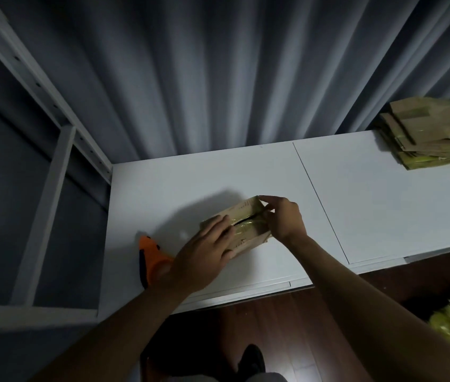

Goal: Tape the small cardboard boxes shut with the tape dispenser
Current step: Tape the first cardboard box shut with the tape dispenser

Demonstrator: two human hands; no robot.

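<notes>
1. The small cardboard box [241,226] is lying on the white worktop [356,194], slightly toward 7 o'clock of the worktop's middle and near its front edge. Glossy tape is already running along the top seam, yet a dark gap is still showing between the flaps.

2. The left hand [204,255] is resting flat on the box's 8 o'clock end, fingers straight and pressing down, gripping nothing.

3. The right hand [284,217] is working at the 2 o'clock end, fingers curled and pinching at the box edge or a tape end there (which of the two cannot be told at this sharpness).

4. The orange tape dispenser [150,261] is lying on the worktop at 8 o'clock of the box, partly under the left wrist, with neither hand holding it.

5. Risks, as judged:
   - The seam gap is suggesting the flaps are not meeting; pressing tape over it now may be sealing the box open or puckered.
   - Uneven downward pressure from the left hand may be bowing a flap inward and widening the gap.
   - The left forearm is passing over the dispenser; a sideways sweep could be knocking it off the front edge.

6. A stack of flattened boxes [436,133] is sitting at 2 o'clock, well apart.
</notes>
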